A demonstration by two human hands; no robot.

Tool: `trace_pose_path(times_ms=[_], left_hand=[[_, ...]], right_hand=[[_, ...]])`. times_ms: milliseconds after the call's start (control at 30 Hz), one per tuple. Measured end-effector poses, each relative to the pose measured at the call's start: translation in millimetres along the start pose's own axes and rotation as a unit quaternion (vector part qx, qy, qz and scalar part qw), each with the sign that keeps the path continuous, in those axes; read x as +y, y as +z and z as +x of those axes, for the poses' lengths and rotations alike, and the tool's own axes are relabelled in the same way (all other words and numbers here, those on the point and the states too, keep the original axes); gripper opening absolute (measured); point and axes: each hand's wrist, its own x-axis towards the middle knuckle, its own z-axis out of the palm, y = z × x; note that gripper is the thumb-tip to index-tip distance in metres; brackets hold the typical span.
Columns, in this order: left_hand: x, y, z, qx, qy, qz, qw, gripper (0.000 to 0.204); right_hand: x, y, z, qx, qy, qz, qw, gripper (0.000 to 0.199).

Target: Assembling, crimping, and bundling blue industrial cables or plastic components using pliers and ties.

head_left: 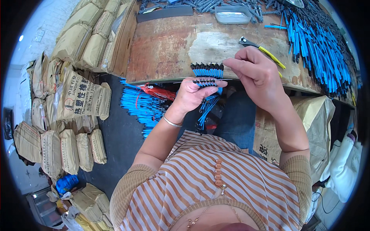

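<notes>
My left hand (193,95) is closed around a row of thin blue sticks with black ends (208,73), held upright side by side at the table's near edge. A thin straight wire or needle (181,81) runs crosswise at the row and sticks out beyond my left fingers. My right hand (259,73) is raised at the row's right end. Its thumb and forefinger are pinched together by the black tips; whatever lies between them is too small to make out. Cutting pliers with yellow handles (272,57) lie on the table behind my right hand.
The wooden table (162,46) carries a heap of blue sticks (314,50) at right, dark grey pieces, a clear plastic box (233,15) and a dark tray (165,14) at the back. Blue bundles (140,104) lie below its edge. Paper sacks (83,96) are stacked at left.
</notes>
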Motion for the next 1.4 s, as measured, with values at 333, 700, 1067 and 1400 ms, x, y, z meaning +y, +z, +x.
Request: trace_pose_path(times_ms=[333,700,1067,1400], left_hand=[[-1,-4,2,-0.037,-0.007,-0.024,0.999,0.022],[-2,-6,2,-0.003,0.003,-0.084,0.996,0.021],[-6,-4,8,0.000,0.035,-0.061,0.997,0.020],[2,2,7,0.006,0.055,0.002,0.998,0.020]], right_hand=[[11,0,9,-0.011,-0.078,0.024,0.997,0.019],[13,0,8,-0.033,-0.015,0.100,0.994,0.018],[8,13,2,0.034,-0.021,0.035,0.999,0.019],[0,18,3,0.032,0.006,0.066,0.997,0.023]])
